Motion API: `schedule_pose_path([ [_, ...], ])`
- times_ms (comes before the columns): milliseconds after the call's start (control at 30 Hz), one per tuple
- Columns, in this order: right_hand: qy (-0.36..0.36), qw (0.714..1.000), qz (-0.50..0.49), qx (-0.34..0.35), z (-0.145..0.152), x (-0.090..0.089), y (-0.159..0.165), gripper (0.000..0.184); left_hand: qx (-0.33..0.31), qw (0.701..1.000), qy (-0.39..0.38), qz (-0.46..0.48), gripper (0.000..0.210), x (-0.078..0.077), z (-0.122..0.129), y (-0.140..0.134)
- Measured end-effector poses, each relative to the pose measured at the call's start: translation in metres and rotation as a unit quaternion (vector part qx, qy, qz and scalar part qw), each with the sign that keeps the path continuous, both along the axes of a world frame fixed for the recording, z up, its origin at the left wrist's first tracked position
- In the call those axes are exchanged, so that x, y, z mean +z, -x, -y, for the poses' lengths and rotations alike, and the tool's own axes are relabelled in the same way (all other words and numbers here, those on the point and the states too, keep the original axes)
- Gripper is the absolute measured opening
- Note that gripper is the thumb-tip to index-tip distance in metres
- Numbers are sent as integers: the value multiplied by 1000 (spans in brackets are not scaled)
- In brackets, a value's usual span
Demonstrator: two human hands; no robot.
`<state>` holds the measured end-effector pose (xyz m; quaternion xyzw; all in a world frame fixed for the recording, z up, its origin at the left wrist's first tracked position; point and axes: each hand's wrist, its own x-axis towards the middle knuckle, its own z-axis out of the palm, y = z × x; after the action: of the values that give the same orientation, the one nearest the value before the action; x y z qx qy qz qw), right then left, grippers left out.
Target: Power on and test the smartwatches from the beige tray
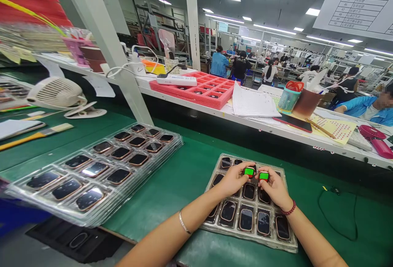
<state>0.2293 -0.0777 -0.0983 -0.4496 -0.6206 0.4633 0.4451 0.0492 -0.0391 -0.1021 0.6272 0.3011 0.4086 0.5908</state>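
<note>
**Left hand (235, 179) and right hand (274, 187), close together, each closed on its own piece**

The worker's left hand pinches the left watch (249, 172), and the right hand pinches the right watch (264, 176), with the thumb at the front of its case. Both screens are lit, green with red at the lower part, and they face the worker. The two watches are side by side with a narrow gap; whether the fingertips touch, I cannot tell.

Both hands are above a clear tray (293, 241), near its far side. In its compartments lie dark watches (246, 220), with their screens unlit. The tray rests on the green table (156, 201). On the left wrist is a silver bangle (183, 223), and on the right one a bracelet of red beads (289, 208).

To the left, well apart from the hands, lies a stack of clear trays (139, 179), and its top one carries more watches with dark faces. Beyond it are a white fan (55, 91) and a flat brush (41, 135). At the right side lies a black cable (335, 191).

Above the table runs a white shelf (254, 123), which bears a red foam tray (196, 100) and some papers (254, 101). Farther behind, several people (218, 63) are in the hall.
</note>
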Motion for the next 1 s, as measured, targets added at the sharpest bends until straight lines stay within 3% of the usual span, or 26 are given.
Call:
schedule_pose_path([
  [500, 9, 1000, -16, 14, -2, -6, -2, 29, 23, 995, -84, -47, 43, 0, -1, 3],
  [1000, 2, 1000, -20, 14, -1, -2, -3, 27, 23, 997, -43, -59, 50, 8, 4, 3],
])
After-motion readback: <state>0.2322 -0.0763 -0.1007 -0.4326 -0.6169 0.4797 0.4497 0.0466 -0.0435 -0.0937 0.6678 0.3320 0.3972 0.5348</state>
